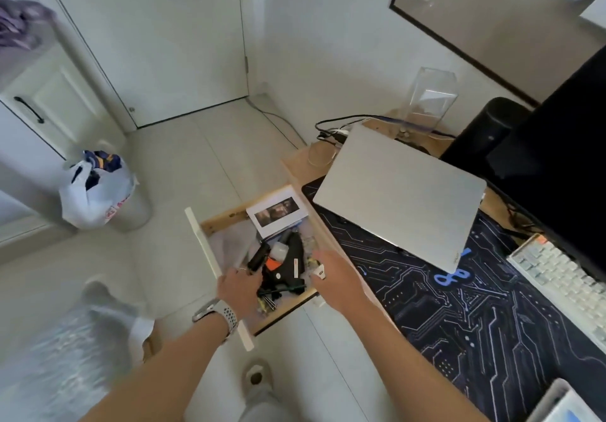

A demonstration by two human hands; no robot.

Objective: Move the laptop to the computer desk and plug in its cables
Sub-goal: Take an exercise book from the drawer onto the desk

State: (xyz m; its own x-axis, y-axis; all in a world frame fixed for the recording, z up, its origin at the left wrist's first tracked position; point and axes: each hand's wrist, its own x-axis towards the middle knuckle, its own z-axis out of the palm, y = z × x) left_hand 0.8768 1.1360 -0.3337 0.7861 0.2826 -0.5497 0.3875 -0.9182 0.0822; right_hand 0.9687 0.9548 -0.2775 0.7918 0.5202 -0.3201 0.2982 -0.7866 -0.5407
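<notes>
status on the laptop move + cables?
Done: laptop lies closed on the desk mat. In hand: both hands are in the open drawer, left hand by the black tool, right hand holding a small white plug-like item. Left: no cable visibly plugged into the laptop.

Two bare forearms, no sleeves in sight, extend toward the open wooden drawer (229, 221). The left hand (239, 290) carries a thin ring on one finger, on the side facing the drawer, and a watch with a pale perforated sport band (226, 318) and a silver case at the wrist, just below the drawer's white front. The right hand (337, 277) wears nothing. Below the drawer, light grey trousers and a pale slipper (257, 377) show.
</notes>
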